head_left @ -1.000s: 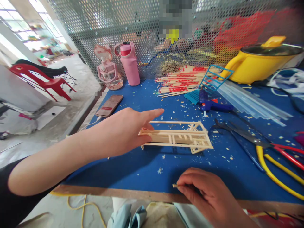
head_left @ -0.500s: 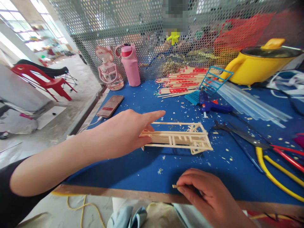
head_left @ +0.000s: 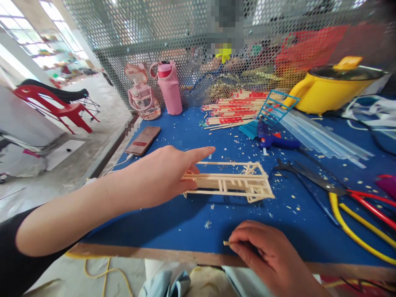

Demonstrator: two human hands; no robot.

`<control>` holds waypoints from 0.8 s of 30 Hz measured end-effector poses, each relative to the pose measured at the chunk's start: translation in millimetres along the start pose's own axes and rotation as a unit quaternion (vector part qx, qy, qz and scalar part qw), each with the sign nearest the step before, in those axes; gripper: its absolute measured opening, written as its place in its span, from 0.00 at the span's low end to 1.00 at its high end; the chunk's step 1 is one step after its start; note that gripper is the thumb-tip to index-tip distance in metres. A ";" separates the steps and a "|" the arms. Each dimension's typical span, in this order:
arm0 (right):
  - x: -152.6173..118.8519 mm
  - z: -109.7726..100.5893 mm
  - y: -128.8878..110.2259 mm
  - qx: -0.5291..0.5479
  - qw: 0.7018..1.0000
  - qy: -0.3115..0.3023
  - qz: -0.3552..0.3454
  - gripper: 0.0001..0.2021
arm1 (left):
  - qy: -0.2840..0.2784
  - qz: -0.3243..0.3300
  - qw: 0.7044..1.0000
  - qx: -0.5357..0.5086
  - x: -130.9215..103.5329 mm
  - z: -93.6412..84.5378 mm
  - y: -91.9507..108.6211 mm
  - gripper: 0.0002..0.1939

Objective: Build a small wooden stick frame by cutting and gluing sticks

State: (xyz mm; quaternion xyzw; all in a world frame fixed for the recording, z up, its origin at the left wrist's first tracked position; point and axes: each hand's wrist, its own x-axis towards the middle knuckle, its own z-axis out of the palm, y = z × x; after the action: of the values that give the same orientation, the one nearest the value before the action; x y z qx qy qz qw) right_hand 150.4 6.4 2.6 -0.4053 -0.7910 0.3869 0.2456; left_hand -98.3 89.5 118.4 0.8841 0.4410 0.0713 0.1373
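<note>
A frame of thin wooden sticks (head_left: 230,177) lies lengthwise on the blue table, with long rails and several short crosspieces. My left hand (head_left: 165,173) grips its left end between thumb and curled fingers, while the index finger points out over it to the right. That end of the frame is partly hidden by the hand. Close to the table's front edge, my right hand (head_left: 266,249) pinches a short piece of wooden stick (head_left: 227,243) between thumb and fingertips. Only the tip of the piece shows.
To the right lie a blue glue gun (head_left: 278,141), clear glue sticks (head_left: 321,136) and large cutters (head_left: 331,189) with red and yellow handles. Bundled sticks (head_left: 235,109), a yellow pot (head_left: 337,90) and a pink bottle (head_left: 170,88) stand behind. A phone (head_left: 143,140) lies left. Wood scraps litter the table.
The view has shifted slightly. Both hands keep their hold, and the frame and the short stick piece stay essentially where they were.
</note>
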 end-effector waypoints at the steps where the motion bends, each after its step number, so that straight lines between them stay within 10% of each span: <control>1: -0.2 -0.2 0.1 0.000 1.000 -0.001 -0.003 0.06 | -0.004 -0.001 1.000 -0.011 0.0 -0.3 -0.5 0.35; 6: -1.6 -3.0 -1.5 -0.008 1.000 -0.016 0.000 0.07 | -0.002 -0.008 0.999 -0.049 -2.3 -12.3 -2.2 0.33; 10: -1.1 -3.1 -1.1 -0.010 1.000 -0.006 -0.015 0.07 | 0.157 -0.059 0.980 -0.104 -19.5 -11.1 1.4 0.24; 15: 1.8 -2.1 -0.4 -0.005 0.999 0.027 -0.043 0.06 | 0.457 -0.240 0.783 -0.348 -54.3 57.3 28.6 0.06; 20: 1.6 -3.9 -3.2 -0.018 0.998 0.015 -0.053 0.07 | 0.303 -0.319 0.652 -0.617 -58.5 128.7 67.0 0.14; 24: -1.1 -3.6 -2.1 -0.026 0.997 0.028 -0.064 0.06 | 0.357 -0.324 0.629 -0.610 -49.2 135.1 71.8 0.13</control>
State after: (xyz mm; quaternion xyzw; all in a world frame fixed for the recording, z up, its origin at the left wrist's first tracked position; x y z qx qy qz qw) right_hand 152.5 6.2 6.3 -0.3703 -0.8182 0.3380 0.2813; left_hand -39.9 -15.3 11.4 0.3045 0.5694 0.5847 0.4910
